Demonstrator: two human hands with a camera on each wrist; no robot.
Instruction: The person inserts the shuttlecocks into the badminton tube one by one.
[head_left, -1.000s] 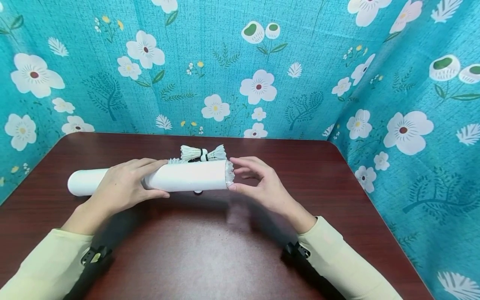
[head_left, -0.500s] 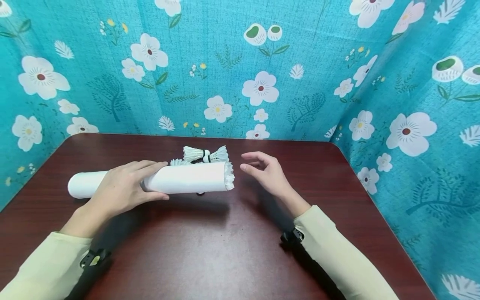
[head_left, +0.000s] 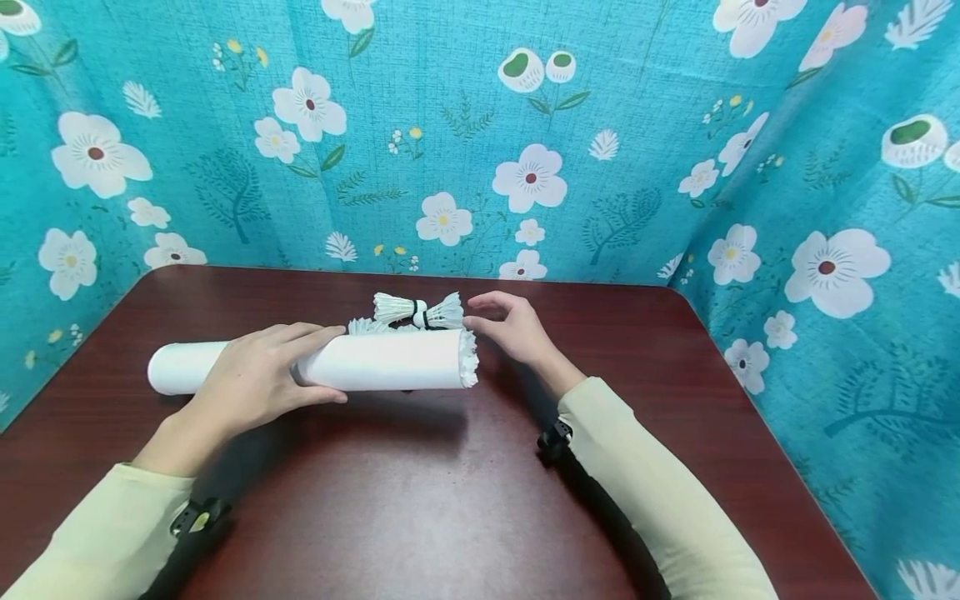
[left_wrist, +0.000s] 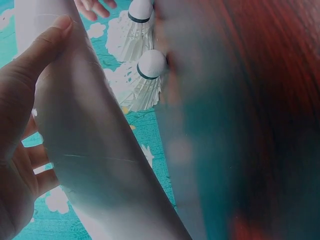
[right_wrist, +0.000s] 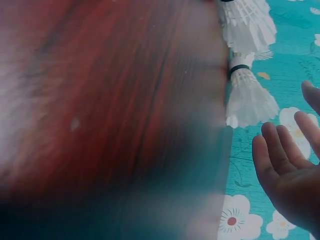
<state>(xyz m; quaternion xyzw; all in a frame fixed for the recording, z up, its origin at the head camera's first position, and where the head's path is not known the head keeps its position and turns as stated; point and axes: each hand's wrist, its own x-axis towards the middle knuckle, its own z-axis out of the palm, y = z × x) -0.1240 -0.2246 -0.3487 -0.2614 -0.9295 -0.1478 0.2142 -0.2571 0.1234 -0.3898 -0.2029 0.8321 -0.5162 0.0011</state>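
My left hand [head_left: 251,379] grips a long white tube [head_left: 393,360] around its middle, thumb along the near side. In the left wrist view the tube [left_wrist: 95,125] slants across, with the thumb over it and fingers behind. Feathers of a shuttlecock [head_left: 468,358] stick out of the tube's right end. Behind the tube lie two shuttlecocks, a left one [head_left: 393,308] and a right one [head_left: 446,312], cork ends together. More white feathers [head_left: 367,326] show just over the tube's edge, mostly hidden. My right hand [head_left: 513,329] is beside the right shuttlecock, thumb and fingers parted, holding nothing.
A dark red-brown table [head_left: 420,517] carries everything. Beyond its back and right edges hangs a turquoise flowered curtain [head_left: 450,125]. Black straps with small devices sit at both wrists, the right one [head_left: 555,442] close above the table.
My right hand has left the tube's right end, drawn back, then moved behind it to the right shuttlecock. The left hand keeps its grip on the tube. The view has shifted slightly.
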